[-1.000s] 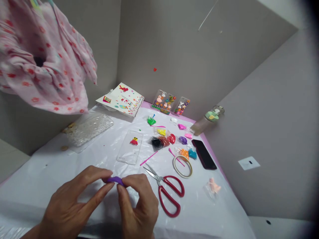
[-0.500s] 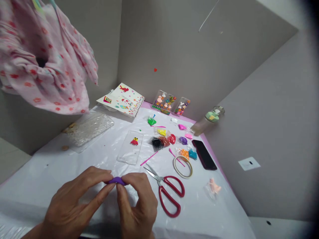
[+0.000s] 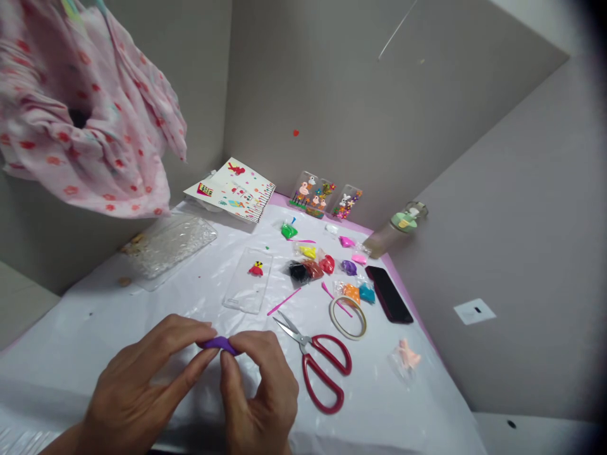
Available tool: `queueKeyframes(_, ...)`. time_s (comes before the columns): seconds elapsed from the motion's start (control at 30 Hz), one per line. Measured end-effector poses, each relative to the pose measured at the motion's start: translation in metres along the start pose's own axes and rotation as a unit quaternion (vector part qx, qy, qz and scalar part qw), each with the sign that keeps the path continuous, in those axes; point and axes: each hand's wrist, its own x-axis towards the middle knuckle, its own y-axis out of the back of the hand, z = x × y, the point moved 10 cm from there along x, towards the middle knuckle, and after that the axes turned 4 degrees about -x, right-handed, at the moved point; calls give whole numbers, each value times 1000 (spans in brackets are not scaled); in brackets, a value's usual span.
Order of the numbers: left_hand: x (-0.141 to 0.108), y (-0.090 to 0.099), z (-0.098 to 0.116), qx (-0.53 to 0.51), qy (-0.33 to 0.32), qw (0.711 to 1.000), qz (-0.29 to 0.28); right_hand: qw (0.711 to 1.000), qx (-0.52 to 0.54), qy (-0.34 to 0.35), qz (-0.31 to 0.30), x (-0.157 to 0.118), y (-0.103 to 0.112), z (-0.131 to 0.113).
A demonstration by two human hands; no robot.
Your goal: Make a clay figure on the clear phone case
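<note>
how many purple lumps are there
2: one pinched lump between the left hand and right hand, and a second lump left of the phone. Others may be hidden.

Cluttered desk [image 3: 379, 404] under a white sheet [image 3: 95, 335].
Right of the right hand [image 3: 260, 392]: open scissors [image 3: 303, 341], with a peach packet [image 3: 408, 355] farther right. Ahead and rightward of that hand: a pink stick [image 3: 283, 302], a tape roll [image 3: 363, 323], a phone [image 3: 389, 296], bright packets [image 3: 312, 270] and a bottle [image 3: 389, 234]. Ahead of the left hand [image 3: 137, 379] and to its right: a clear case [image 3: 241, 291]; farther off, a clear bag [image 3: 173, 249] and a book [image 3: 234, 196].
</note>
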Motion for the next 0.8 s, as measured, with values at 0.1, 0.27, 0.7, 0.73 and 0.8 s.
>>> queueKeyframes(0.1, 0, 0, -1, 1, 4, 1000, -6, 1000, 0, -1, 5, -1, 0, 1)
queueKeyframes(0.27, -2, -2, -1, -8, 0, 1000, -14, 1000, -3, -11, 8, -4, 0, 4)
queueKeyframes(0.7, -14, -4, 1, -2, -32, 999, -22, 999, -21, 22, 38, -3, 3, 0)
queueKeyframes(0.73, -15, -4, 0, 2, -33, 999, -20, 998, -26, 23, 43, -3, 3, 0)
queueKeyframes(0.8, -16, -3, -1, 7, -31, 999, -13, 998, -34, 27, 55, -5, 4, -1)
